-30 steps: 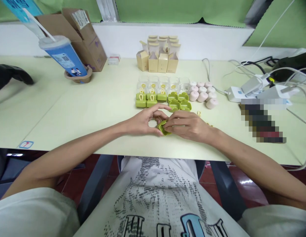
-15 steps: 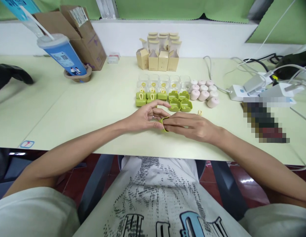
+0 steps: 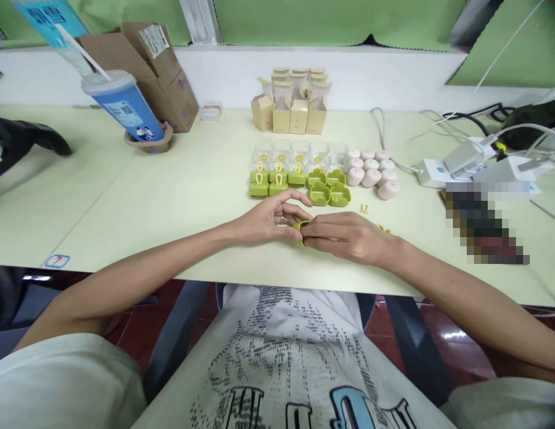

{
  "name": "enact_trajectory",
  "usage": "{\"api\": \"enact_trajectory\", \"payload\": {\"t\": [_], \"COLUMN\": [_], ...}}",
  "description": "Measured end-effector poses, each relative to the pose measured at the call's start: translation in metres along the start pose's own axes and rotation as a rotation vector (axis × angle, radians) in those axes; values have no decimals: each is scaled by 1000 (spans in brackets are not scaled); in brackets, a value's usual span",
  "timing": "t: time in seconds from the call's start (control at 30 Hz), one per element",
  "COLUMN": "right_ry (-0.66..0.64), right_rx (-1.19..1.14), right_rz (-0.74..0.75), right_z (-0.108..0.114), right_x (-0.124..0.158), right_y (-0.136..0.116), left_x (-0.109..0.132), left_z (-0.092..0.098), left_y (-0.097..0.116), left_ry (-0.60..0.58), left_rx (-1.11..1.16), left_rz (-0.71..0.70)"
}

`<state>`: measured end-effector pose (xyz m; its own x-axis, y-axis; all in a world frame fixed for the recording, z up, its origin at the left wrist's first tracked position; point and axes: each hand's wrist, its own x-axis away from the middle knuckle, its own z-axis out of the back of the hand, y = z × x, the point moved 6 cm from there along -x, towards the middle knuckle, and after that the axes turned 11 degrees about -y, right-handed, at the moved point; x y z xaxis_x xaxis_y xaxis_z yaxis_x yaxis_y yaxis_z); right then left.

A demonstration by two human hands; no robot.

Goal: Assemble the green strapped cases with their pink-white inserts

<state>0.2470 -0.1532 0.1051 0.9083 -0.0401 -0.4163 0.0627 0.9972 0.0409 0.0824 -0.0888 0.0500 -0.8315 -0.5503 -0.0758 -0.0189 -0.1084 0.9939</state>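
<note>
Between my two hands is a small green plastic cup [image 3: 298, 226], tipped on its side with its opening to the right. My left hand [image 3: 277, 219] grips it from the left, thumb in front and fingers behind. The fingertips of my right hand [image 3: 349, 233] reach into its opening; whether they pinch a small part inside is hidden. Just beyond stand several open green cups [image 3: 320, 194] and green pieces with cream loops [image 3: 259, 187] on top. A loose cream loop piece [image 3: 364, 208] lies past my right hand, and more cream bits [image 3: 384, 229] show by that wrist.
Behind the green pieces are clear plastic cups [image 3: 300, 149], with pale pink caps [image 3: 371, 177] to their right. Small open cardboard boxes [image 3: 299, 116] stand by the wall. A blue drink cup [image 3: 129, 110] and brown carton [image 3: 179, 95] are left; a power strip [image 3: 438, 173] with cables is right.
The view has shifted slightly, so everything sits a little lower and to the right. My right fingers remain at the green cup's opening, and more cream bits now show by my right wrist.
</note>
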Motion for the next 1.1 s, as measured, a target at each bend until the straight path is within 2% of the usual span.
{"api": "enact_trajectory", "payload": {"t": [0.13, 0.3, 0.37, 0.47, 0.53, 0.6, 0.67, 0.73, 0.9, 1.0, 1.1], "right_ry": [-32, 17, 102, 273, 302, 238, 155, 125, 183, 190, 189], "right_rx": [-112, -150, -125, -159, -377, -715, -977, -1097, -1145, -1030, -941], "right_rz": [-105, -99, -142, -373, -538, -643, -688, -685, -665, -696, -715], "right_z": [-1, 3, 5, 8, 0, -15, -27, -29, -25, -23, -20], "right_x": [3, 9, 11, 17, 21, 23, 22, 21, 18, 18, 18], "right_y": [10, 18, 21, 34, 47, 56, 58, 58, 55, 53, 51], "left_x": [1, 3, 4, 6, 7, 8, 9, 9, 12, 13, 13], "left_z": [2, 3, 4, 3, 1, -1, -2, -3, -5, -6, -5], "left_y": [3, 10, 13, 17, 20, 23, 26, 29, 40, 44, 43], "left_ry": [14, 74, 116, 162, 169, 172, 182, 187, 200, 202, 202], "left_rx": [-21, -128, -166, -219, -252, -285, -331, -394, -632, -725, -723], "left_rz": [-16, -44, -72, -119, -143, -171, -202, -229, -338, -382, -378]}}
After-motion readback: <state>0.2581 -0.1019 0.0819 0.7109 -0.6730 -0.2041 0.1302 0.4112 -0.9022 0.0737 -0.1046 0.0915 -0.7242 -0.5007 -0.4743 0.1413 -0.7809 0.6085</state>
